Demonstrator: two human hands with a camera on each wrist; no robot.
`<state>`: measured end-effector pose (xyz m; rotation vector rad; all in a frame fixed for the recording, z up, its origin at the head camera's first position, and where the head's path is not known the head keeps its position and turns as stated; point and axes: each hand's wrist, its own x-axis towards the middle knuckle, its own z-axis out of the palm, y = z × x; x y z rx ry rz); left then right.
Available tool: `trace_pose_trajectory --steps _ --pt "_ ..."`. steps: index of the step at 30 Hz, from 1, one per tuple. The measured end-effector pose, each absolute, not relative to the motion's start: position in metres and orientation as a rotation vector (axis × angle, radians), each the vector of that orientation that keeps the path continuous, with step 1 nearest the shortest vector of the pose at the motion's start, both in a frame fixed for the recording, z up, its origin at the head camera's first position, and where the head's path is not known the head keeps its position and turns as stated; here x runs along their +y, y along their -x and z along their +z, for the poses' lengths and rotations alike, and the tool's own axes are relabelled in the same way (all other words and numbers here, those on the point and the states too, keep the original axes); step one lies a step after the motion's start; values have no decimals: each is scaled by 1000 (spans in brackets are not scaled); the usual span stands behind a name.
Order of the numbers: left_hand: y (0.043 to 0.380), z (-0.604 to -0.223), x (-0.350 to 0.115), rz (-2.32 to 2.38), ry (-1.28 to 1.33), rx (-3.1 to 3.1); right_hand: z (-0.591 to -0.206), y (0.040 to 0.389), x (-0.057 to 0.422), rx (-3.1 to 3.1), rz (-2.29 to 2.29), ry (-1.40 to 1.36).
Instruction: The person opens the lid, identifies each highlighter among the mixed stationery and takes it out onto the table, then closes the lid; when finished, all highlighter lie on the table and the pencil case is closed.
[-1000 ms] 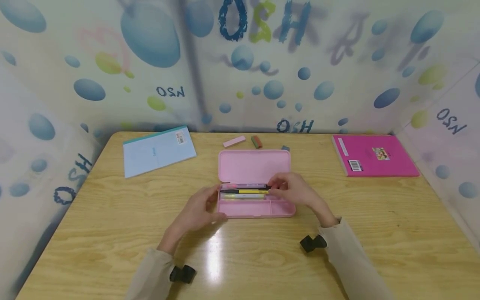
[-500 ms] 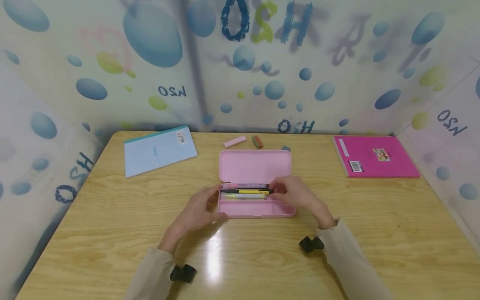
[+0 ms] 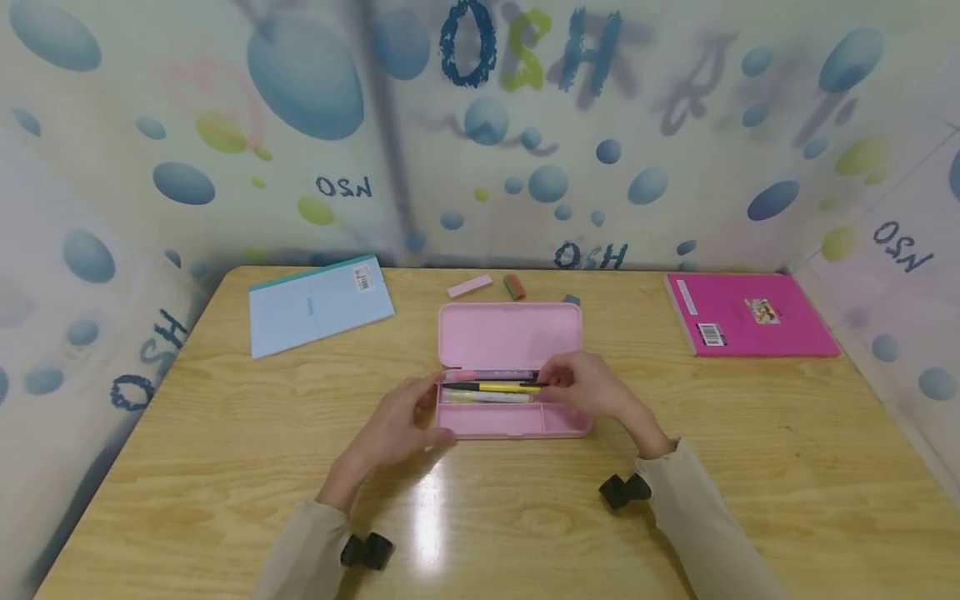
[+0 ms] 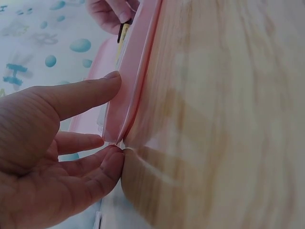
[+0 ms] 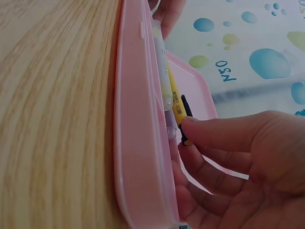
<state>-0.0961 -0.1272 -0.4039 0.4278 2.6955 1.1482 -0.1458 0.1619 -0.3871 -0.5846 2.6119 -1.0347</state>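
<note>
An open pink pencil case (image 3: 489, 422) lies on the wooden table in front of the person. My left hand (image 3: 397, 419) holds its left end, the thumb (image 4: 95, 93) against the front wall and the fingers around the corner. Inside the long compartment lies a yellow and black pen (image 3: 495, 387); my right hand (image 3: 588, 386) pinches its black clip end (image 5: 186, 131) between thumb and fingertips. A pink and purple pen (image 3: 495, 375) lies behind it, and a white and yellow highlighter (image 5: 164, 78) in front. The right fingers hide part of the case's right end.
Behind the lid are a pink eraser-like bar (image 3: 469, 286), a green and orange block (image 3: 514, 287) and a small blue block (image 3: 572, 299). A light blue notebook (image 3: 322, 308) lies at the back left, a magenta book (image 3: 750, 317) at the back right. A patterned wall borders the table.
My right hand has shifted very slightly toward the person, still pinching the yellow and black pen. The left hand and the pencil case stay put.
</note>
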Motion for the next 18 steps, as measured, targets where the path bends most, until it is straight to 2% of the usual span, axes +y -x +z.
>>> trace_pose_trajectory --steps 18 --pt "97 -404 -128 1149 -422 2690 -386 152 176 2534 -1243 557"
